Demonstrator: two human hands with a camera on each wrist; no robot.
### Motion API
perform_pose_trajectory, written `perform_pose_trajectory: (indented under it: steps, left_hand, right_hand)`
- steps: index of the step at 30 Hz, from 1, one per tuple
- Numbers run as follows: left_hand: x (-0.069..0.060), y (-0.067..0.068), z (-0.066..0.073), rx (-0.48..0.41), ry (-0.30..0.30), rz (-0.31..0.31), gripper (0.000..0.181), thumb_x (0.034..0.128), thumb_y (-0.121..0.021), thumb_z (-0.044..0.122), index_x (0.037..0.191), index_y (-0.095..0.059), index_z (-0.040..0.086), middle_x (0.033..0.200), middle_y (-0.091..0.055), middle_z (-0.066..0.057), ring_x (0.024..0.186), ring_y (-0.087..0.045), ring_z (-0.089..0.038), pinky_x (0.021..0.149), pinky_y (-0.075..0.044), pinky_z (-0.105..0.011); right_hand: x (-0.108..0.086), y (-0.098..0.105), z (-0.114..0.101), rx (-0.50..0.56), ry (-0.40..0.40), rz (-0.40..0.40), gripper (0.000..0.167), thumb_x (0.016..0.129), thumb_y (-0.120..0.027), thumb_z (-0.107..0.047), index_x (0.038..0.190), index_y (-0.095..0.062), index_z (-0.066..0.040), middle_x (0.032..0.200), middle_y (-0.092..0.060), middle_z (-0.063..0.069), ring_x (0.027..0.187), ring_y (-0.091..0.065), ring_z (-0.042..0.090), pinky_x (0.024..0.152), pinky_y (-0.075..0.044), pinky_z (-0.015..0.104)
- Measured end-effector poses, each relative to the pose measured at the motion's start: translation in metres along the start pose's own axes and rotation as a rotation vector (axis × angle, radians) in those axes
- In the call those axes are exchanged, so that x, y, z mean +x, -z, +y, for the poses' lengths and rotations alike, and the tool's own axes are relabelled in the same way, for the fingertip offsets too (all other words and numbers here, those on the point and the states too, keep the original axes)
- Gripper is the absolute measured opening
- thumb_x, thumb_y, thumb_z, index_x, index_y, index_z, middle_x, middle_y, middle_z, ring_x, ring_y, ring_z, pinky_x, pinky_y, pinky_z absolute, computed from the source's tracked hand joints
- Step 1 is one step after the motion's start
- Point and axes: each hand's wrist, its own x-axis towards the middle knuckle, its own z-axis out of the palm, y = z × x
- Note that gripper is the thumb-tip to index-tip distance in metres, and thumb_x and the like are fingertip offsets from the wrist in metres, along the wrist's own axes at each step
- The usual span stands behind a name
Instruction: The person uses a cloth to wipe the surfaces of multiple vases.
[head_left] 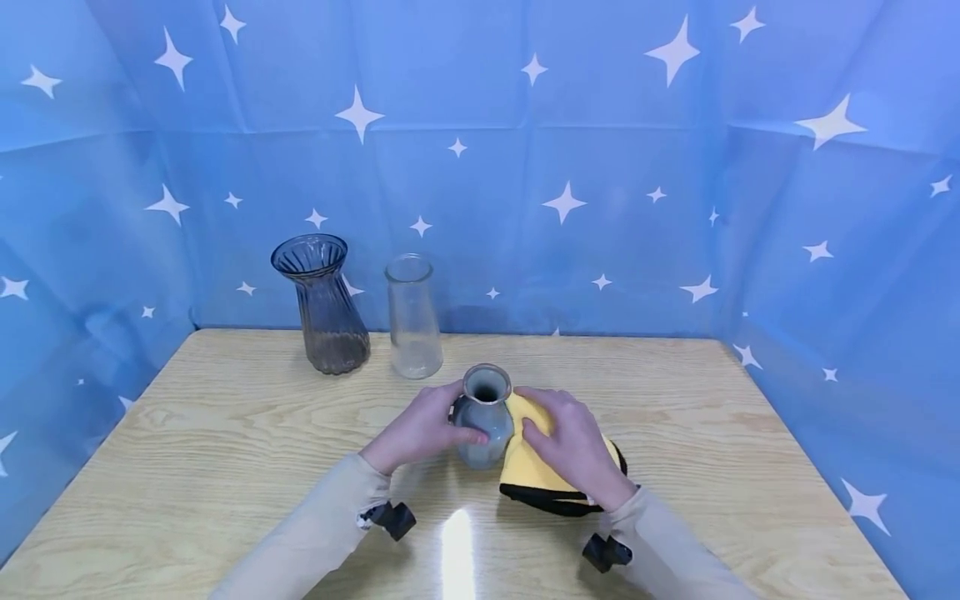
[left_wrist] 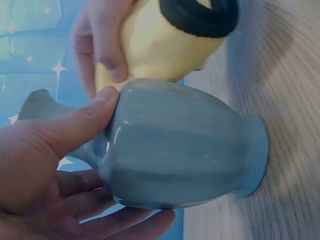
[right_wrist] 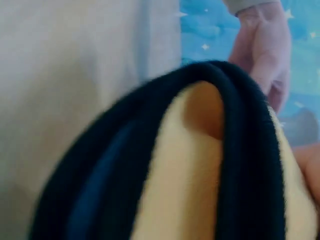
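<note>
A grey-blue glazed vase (head_left: pixel 480 433) stands upright on the table, its narrow neck and flared rim upward. My left hand (head_left: pixel 429 427) grips it around the neck and shoulder, thumb across the near side and fingers behind, as the left wrist view of the vase (left_wrist: pixel 175 145) shows. On the vase's right side, my right hand (head_left: pixel 573 442) holds a folded yellow cloth (head_left: pixel 528 462) with black edging against it. Folds of the cloth (right_wrist: pixel 185 165) fill the right wrist view and hide most of the right fingers there.
Behind and to the left stand a dark ribbed glass vase (head_left: pixel 330 325) with a flared mouth and a clear glass vase (head_left: pixel 415 333). The wooden table (head_left: pixel 187 467) meets a blue star-patterned curtain (head_left: pixel 480 192) at the back and sides.
</note>
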Motion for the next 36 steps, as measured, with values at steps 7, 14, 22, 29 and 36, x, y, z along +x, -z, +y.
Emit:
perform_pose_trajectory:
  steps: [7,14,22,29,36]
  left_hand:
    - [0.000,0.000,0.001,0.026,-0.006,-0.015,0.052,0.0789,-0.082,0.018,0.125,-0.060,0.006,0.115,-0.067,-0.007,0.104,-0.062,-0.020,0.086,-0.050,-0.036]
    - [0.003,0.000,0.001,0.031,-0.004,-0.058,0.045,0.0801,-0.080,0.015,0.120,-0.062,0.004,0.112,-0.067,-0.007,0.103,-0.062,-0.019,0.086,-0.050,-0.035]
    - [0.001,0.002,0.001,0.022,0.012,-0.088,0.045,0.0829,-0.078,0.013,0.123,-0.060,0.004,0.114,-0.065,-0.008,0.105,-0.061,-0.020,0.088,-0.050,-0.036]
    - [-0.001,0.002,-0.001,0.047,-0.055,-0.109,0.046,0.0874,-0.073,0.012,0.127,-0.054,0.002,0.118,-0.063,-0.011,0.108,-0.060,-0.022,0.090,-0.049,-0.035]
    - [-0.005,-0.004,-0.004,0.019,-0.083,-0.074,0.047,0.0892,-0.068,0.015,0.131,-0.051,0.002,0.120,-0.062,-0.012,0.107,-0.061,-0.022,0.089,-0.050,-0.035]
  right_hand:
    - [0.015,0.015,-0.016,-0.003,0.038,-0.113,0.035,0.086,-0.066,-0.003,0.121,-0.065,-0.003,0.075,-0.061,0.001,0.057,-0.044,0.011,0.046,-0.037,0.024]
    - [0.021,0.025,-0.013,0.555,-0.287,-0.177,0.037,0.097,-0.056,-0.010,0.134,-0.057,-0.010,0.103,-0.065,0.013,0.063,-0.062,0.024,0.059,-0.054,0.032]
    - [0.023,0.023,-0.009,0.875,-0.507,-0.140,0.038,0.098,-0.054,-0.012,0.137,-0.056,-0.012,0.108,-0.065,0.014,0.075,-0.066,0.020,0.065,-0.056,0.030]
    - [0.021,0.015,-0.005,0.585,-0.242,-0.150,0.039,0.098,-0.055,-0.011,0.137,-0.055,-0.013,0.115,-0.063,0.013,0.065,-0.061,0.020,0.059,-0.054,0.030]
    - [0.020,0.006,0.001,-0.036,0.176,-0.079,0.037,0.092,-0.061,-0.007,0.128,-0.060,0.002,0.112,-0.067,0.013,0.091,-0.061,0.024,0.070,-0.050,0.036]
